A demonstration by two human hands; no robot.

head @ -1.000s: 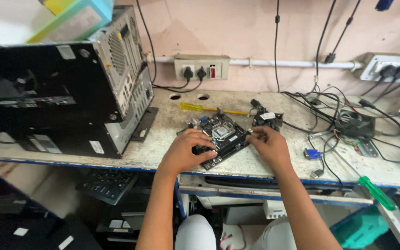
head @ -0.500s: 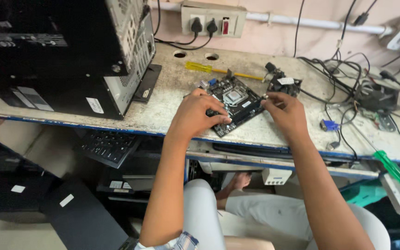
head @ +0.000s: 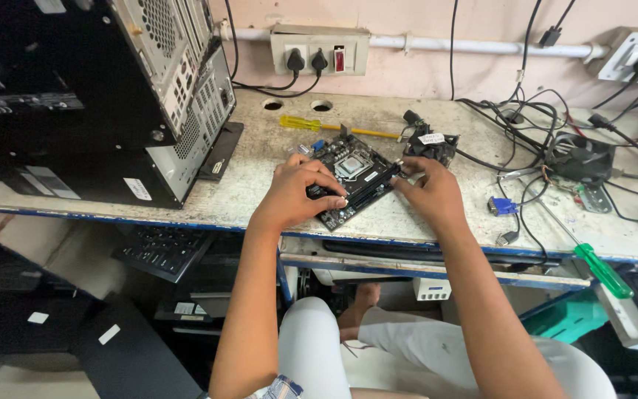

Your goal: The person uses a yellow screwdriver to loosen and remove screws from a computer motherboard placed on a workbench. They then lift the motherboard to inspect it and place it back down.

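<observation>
Motherboard point(head: 348, 181) lies flat on the worn bench point(head: 260, 159), angled, near the front edge so I can reach it seated. My left hand point(head: 297, 193) rests on its near left corner, fingers curled down onto the long slots, pinning it so it can't skate. My right hand point(head: 430, 193) pinches the right edge, thumb and fingers closed on the slot end. Cooling fan point(head: 431, 144) sits just past the board, far right. Yellow screwdriver point(head: 334, 128) lies beyond; green screwdriver point(head: 592, 262) overhangs the bench edge, right. Computer case point(head: 112, 96) stands left, well apart.
</observation>
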